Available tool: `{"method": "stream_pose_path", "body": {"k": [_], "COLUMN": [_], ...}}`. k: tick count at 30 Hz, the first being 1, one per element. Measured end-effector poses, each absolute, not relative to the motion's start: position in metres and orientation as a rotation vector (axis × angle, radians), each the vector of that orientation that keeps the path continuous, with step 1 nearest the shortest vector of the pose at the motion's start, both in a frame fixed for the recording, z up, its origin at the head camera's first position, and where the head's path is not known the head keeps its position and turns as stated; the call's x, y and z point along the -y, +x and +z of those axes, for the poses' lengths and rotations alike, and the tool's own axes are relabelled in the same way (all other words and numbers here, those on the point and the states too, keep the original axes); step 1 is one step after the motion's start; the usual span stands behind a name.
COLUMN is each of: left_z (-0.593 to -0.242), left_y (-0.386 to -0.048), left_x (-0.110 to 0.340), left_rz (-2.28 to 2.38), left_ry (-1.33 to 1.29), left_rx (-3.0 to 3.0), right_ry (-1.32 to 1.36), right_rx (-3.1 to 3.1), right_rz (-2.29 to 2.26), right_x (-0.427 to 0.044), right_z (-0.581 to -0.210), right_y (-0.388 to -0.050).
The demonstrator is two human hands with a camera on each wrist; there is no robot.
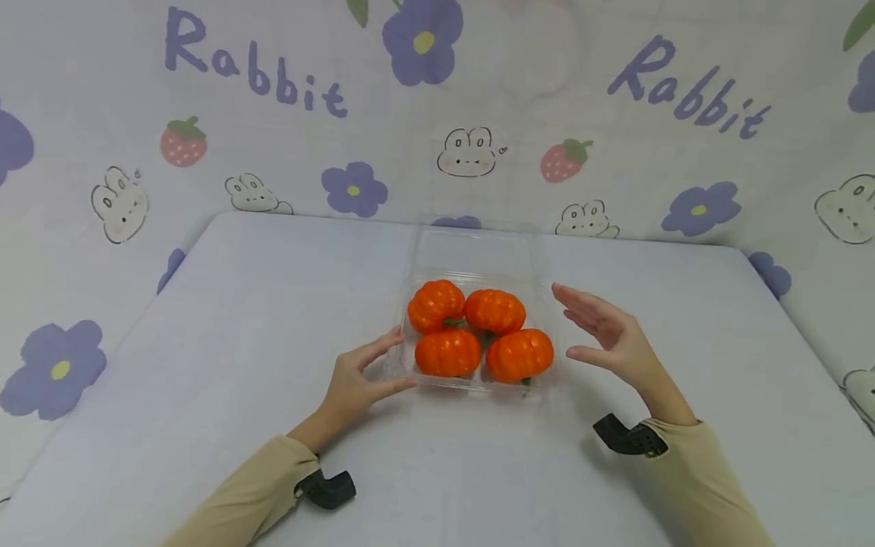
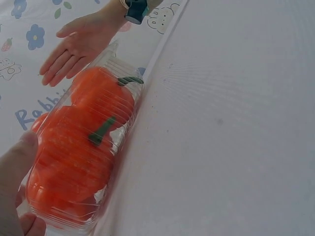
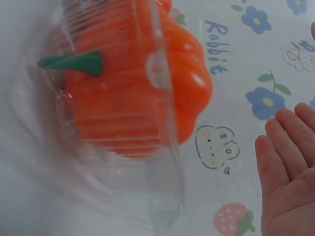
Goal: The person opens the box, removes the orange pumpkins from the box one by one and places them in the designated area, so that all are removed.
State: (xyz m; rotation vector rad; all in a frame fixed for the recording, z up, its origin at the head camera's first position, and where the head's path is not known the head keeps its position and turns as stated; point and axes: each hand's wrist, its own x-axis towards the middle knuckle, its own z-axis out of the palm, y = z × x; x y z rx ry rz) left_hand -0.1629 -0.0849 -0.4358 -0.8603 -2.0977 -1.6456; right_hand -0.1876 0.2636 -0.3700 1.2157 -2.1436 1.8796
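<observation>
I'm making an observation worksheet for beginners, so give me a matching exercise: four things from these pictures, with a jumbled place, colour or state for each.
Column one
1. Left hand
2. Right hand
3. Pumpkins
4. Sleeves

Column two
A. Apart from the clear box, fingers extended
B. Beige, ending near the wrists
C. Touching the clear box at its left side
D. Orange, sitting inside the clear box

Right pairs: 1-C, 2-A, 3-D, 4-B
</observation>
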Motion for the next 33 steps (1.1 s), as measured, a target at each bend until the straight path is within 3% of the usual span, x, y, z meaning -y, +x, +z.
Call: {"method": "stream_pose_path", "body": {"k": [11,27,33], "left_z": [-0.432,-0.429,-0.43], "left_y": [-0.163,-0.16,-0.162], "left_x": [0.084,0.083,0.083], "left_rz": [-1.682,-1.694,-1.687], "left_ry": [-0.823,-0.793,-0.797], "left_rx": [2.143,2.163,2.164], "right_ry": [1.224,1.31,1.347], "right_rx": [2.395,2.496,2.492], "right_rz": [1.64,1.766,1.615], "right_x": [-0.258,-0.262,-0.251], "right_z": [-0.387,-0.397,-0.388], "right_y": [-0.194,-0.199,-0.195]}}
